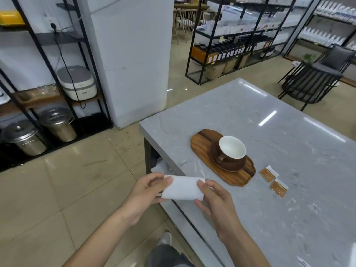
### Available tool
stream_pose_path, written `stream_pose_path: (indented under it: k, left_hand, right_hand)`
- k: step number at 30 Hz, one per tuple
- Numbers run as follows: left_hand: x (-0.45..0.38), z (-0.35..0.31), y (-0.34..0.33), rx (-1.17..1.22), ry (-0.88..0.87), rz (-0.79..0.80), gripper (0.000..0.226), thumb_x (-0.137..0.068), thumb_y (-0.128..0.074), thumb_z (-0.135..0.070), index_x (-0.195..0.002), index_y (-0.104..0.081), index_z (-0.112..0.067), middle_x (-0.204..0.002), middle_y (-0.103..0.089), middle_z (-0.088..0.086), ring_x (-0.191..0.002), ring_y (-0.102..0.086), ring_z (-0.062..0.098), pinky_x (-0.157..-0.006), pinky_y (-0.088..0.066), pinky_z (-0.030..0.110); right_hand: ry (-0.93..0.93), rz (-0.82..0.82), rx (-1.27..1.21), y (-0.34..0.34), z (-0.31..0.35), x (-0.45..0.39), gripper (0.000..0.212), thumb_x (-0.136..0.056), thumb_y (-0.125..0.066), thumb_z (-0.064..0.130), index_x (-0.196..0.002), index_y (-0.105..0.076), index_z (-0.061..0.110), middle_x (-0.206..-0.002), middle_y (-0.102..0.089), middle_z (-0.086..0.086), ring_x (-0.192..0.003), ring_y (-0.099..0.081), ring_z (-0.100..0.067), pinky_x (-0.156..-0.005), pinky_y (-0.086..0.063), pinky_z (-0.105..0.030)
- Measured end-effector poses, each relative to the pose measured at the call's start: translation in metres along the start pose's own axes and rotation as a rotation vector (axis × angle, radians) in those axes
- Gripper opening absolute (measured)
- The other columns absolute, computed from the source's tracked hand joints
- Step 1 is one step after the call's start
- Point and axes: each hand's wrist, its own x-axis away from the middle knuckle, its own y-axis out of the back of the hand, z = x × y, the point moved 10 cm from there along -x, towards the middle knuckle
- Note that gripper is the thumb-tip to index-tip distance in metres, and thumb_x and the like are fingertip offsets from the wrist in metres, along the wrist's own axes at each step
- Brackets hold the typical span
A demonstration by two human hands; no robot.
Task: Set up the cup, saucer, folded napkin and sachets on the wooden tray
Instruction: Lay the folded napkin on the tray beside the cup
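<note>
- grey marble-look bench, shiny, ceiling lights glaring off it
- black rack on the left with a white rice cooker and two steel lidded pots underneath
- big white pillar
- black slatted chair and stocked shelves further back

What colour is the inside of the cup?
White inside the cup, brown outside; seen in the head view.

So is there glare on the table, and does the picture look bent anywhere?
Head view: bright streaks of ceiling-light glare cross the far side of the table; the racks bow outward from wide-angle distortion; cup, napkin and sachets stay clear and evenly lit.
</note>
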Motion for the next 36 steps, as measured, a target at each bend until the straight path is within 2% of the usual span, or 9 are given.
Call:
stream_pose_path:
  k: [8,11,14,17,21,23,26,30,36]
  left_hand:
    - [-0.079,-0.022,0.033,-0.075,0.071,0.042,0.019,-0.087,-0.077,-0.033,-0.098,-0.077,-0.018,-0.104,-0.079,0.007,-0.1,-0.075,0.023,-0.08,-0.063,0.034]
    - [-0.114,-0.039,0.038,-0.092,0.082,0.076,0.023,-0.085,-0.078,-0.033,-0.1,-0.077,-0.015,-0.105,-0.079,0.008,-0.1,-0.075,0.024,-0.082,-0.063,0.036]
    - [-0.151,-0.056,0.043,-0.084,0.08,0.043,0.026,-0.08,-0.082,-0.029,-0.097,-0.072,-0.012,-0.103,-0.078,0.009,-0.095,-0.076,0.021,-0.075,-0.062,0.031]
    - [-0.184,-0.068,0.039,-0.081,0.068,0.039,0.02,-0.081,-0.081,-0.022,-0.097,-0.069,-0.019,-0.101,-0.078,0.014,-0.09,-0.075,0.023,-0.077,-0.061,0.038]
    - [-0.222,-0.083,0.027,-0.132,0.008,0.054,0.018,-0.088,-0.077,-0.019,-0.101,-0.072,-0.03,-0.096,-0.079,0.008,-0.079,-0.073,0.014,-0.06,-0.056,0.028]
    - [-0.238,-0.09,0.02,-0.178,-0.023,0.058,0.017,-0.09,-0.074,-0.017,-0.097,-0.073,-0.032,-0.096,-0.078,0.003,-0.082,-0.072,0.01,-0.063,-0.057,0.027]
    - [-0.262,-0.098,0.002,-0.229,-0.055,0.119,0.015,-0.091,-0.073,-0.014,-0.097,-0.074,-0.027,-0.095,-0.077,-0.003,-0.083,-0.071,0.003,-0.065,-0.057,0.02]
    - [-0.294,-0.103,-0.029,-0.345,-0.096,0.233,0.013,-0.09,-0.073,-0.012,-0.101,-0.073,-0.02,-0.098,-0.074,-0.008,-0.084,-0.068,-0.006,-0.064,-0.054,0.011]
    - [-0.34,-0.091,-0.086,-0.551,-0.075,0.515,0.011,-0.088,-0.075,-0.011,-0.094,-0.076,-0.02,-0.092,-0.077,-0.015,-0.083,-0.069,-0.001,-0.074,-0.057,0.024]
  right_hand:
    - [-0.032,-0.026,-0.085,-0.036,0.014,-0.07,0.02,-0.086,-0.081,0.027,-0.1,-0.078,0.014,-0.109,-0.078,-0.007,-0.103,-0.076,-0.02,-0.084,-0.064,-0.035]
    - [-0.022,-0.032,-0.106,-0.047,0.028,-0.094,0.02,-0.086,-0.08,0.028,-0.101,-0.078,0.014,-0.107,-0.078,-0.007,-0.101,-0.076,-0.018,-0.078,-0.063,-0.027]
    - [0.004,-0.047,-0.096,-0.053,0.044,-0.116,0.02,-0.089,-0.078,0.029,-0.102,-0.078,0.015,-0.103,-0.079,-0.002,-0.102,-0.076,-0.016,-0.082,-0.064,-0.032]
    - [0.013,-0.117,-0.088,-0.052,0.053,-0.135,0.019,-0.09,-0.077,0.03,-0.104,-0.077,0.017,-0.101,-0.079,0.002,-0.1,-0.075,-0.013,-0.086,-0.064,-0.037]
    - [0.01,-0.235,-0.089,-0.044,0.057,-0.153,0.018,-0.09,-0.077,0.03,-0.105,-0.077,0.02,-0.098,-0.079,0.009,-0.099,-0.075,-0.014,-0.084,-0.065,-0.033]
    - [-0.01,-0.259,-0.113,-0.042,0.054,-0.157,0.018,-0.091,-0.077,0.028,-0.105,-0.077,0.017,-0.103,-0.079,0.001,-0.102,-0.075,-0.019,-0.085,-0.064,-0.033]
    - [-0.029,-0.3,-0.17,-0.038,0.051,-0.16,0.019,-0.091,-0.076,0.023,-0.107,-0.076,0.012,-0.107,-0.078,-0.011,-0.1,-0.075,-0.029,-0.086,-0.064,-0.037]
    - [-0.047,-0.419,-0.235,-0.028,0.045,-0.163,0.019,-0.091,-0.076,0.022,-0.103,-0.076,0.008,-0.085,-0.078,-0.003,-0.074,-0.074,-0.013,-0.07,-0.061,-0.023]
    - [-0.074,-0.665,-0.386,-0.018,0.023,-0.157,0.022,-0.088,-0.079,0.02,-0.098,-0.074,0.001,-0.073,-0.075,-0.01,-0.063,-0.071,-0.012,-0.058,-0.058,-0.019]
